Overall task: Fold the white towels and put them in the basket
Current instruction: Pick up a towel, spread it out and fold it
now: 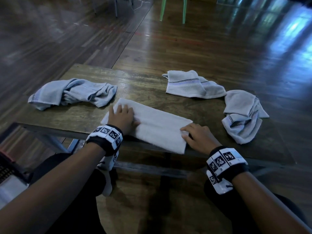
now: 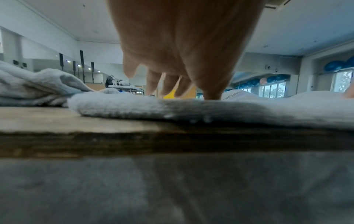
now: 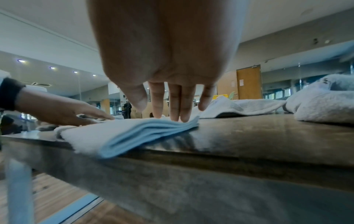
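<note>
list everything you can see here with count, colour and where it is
folded towel: 1, white, near table edge, under both hands
crumpled towels: 3, white with checked bands, one far left, two far right
table: 1, dark wood, in front of the person
basket: 1, dark, partly seen on the floor at lower left
chair: 1, green, legs only, far on the floor
wrist bands: 2, black and white markers, one per wrist
left hand: flat on the towel's left end
right hand: fingers straight, pressing the right end
</note>
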Demonstrator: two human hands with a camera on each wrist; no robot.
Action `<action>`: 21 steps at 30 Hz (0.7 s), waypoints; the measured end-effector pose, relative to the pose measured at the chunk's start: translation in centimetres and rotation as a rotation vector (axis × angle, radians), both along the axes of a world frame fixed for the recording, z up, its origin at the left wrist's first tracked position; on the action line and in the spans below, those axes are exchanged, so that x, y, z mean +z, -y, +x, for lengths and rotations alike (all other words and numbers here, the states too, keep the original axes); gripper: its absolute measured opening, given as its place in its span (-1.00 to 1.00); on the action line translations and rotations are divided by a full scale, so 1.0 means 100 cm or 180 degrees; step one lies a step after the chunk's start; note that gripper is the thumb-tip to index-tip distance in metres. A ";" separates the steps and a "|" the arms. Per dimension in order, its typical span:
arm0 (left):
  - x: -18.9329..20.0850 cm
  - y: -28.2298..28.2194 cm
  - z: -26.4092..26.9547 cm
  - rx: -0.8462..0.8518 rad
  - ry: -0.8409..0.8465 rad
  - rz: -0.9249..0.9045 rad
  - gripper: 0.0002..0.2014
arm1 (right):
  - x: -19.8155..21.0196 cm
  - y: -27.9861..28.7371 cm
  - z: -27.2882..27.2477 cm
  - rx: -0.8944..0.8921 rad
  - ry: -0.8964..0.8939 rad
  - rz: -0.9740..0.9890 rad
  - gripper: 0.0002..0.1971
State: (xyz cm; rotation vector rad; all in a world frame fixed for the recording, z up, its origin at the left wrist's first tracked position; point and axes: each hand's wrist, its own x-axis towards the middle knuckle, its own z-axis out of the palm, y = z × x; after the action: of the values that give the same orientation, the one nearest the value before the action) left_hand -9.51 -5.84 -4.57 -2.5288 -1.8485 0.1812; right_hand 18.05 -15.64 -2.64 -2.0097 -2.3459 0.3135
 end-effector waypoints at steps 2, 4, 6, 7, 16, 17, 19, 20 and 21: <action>0.005 0.000 -0.003 0.0006 0.0057 0.0264 -0.48 | 0.002 -0.004 0.007 -0.0137 0.0220 0.0048 -0.64; 0.009 0.004 0.001 -0.0162 0.0226 0.0369 -0.57 | 0.005 -0.009 0.015 -0.0295 0.0417 0.0042 -0.63; 0.015 0.015 0.012 -0.0559 0.0542 0.0200 -0.61 | 0.009 -0.015 0.020 -0.0423 0.0481 0.0000 -0.63; 0.016 0.022 0.018 -0.0867 0.0653 0.0070 -0.62 | 0.011 -0.019 0.021 -0.0470 0.0464 -0.0044 -0.62; -0.002 0.064 0.061 -0.2331 0.0487 0.0021 -0.41 | 0.007 -0.052 0.007 -0.0499 0.0478 -0.0602 -0.55; -0.002 0.062 0.063 -0.2261 0.0460 0.0055 -0.38 | 0.006 -0.055 0.005 -0.0494 0.0530 -0.0635 -0.55; -0.001 0.061 0.067 -0.2145 0.0422 0.0132 -0.35 | 0.003 -0.059 0.002 -0.0500 0.0606 -0.0650 -0.56; 0.000 0.062 0.069 -0.2126 0.0422 0.0141 -0.35 | 0.002 -0.060 0.001 -0.0506 0.0629 -0.0626 -0.57; -0.001 0.064 0.071 -0.2132 0.0394 0.0156 -0.36 | 0.002 -0.061 0.000 -0.0516 0.0642 -0.0590 -0.58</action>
State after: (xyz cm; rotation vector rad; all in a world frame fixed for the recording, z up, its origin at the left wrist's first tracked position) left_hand -2.43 -12.22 -4.64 -2.9962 -0.9144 -0.0289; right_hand 18.04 -9.51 -2.44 -2.4065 -2.3199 0.3480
